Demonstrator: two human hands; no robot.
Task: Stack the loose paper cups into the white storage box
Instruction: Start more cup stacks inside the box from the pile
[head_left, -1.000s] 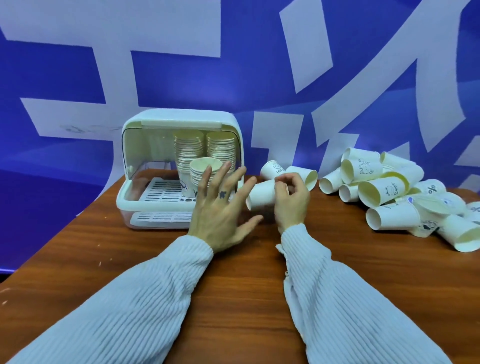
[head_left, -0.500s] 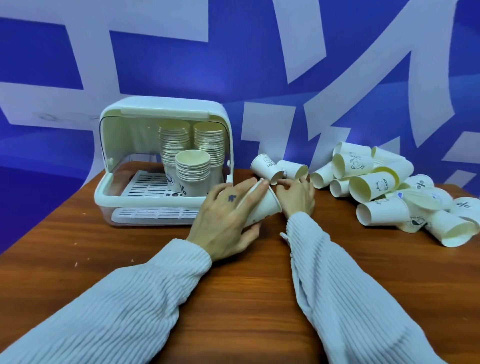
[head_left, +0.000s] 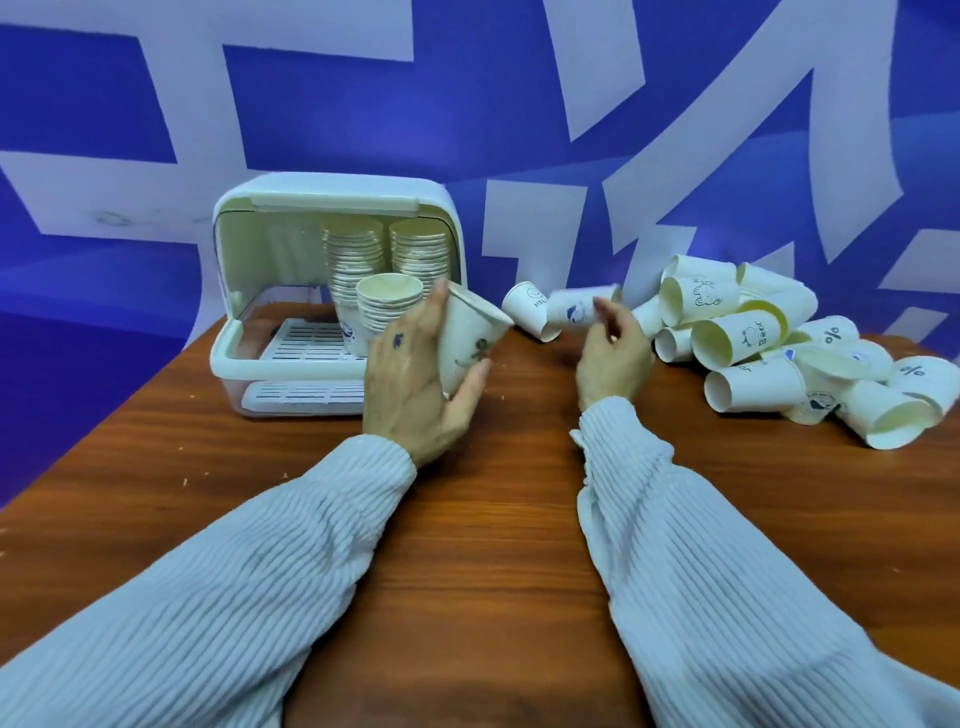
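Glossy wood-grain table (head_left: 467, 545), left hand (head_left: 415, 384) fingers grasping tapered paper cup (head_left: 470, 338), right hand (head_left: 613, 353) pinching blurred cup (head_left: 574, 309)

1. Paper cups (head_left: 748, 392): matt white paper, printed outsides, cream insides.
2. Storage box (head_left: 332, 197): smooth white plastic, slightly glossy.
3. Tabletop (head_left: 493, 545): reddish wood-grain, faint sheen.
4. Sleeves (head_left: 249, 597): pale ribbed cloth.

A deep blue wall (head_left: 363, 119) fills the back, crossed by broad pale lavender bands (head_left: 613, 62) like oversized lettering. In front stands a reddish-brown wooden table (head_left: 493, 545) with visible grain, evenly lit, a few pale specks near its left edge
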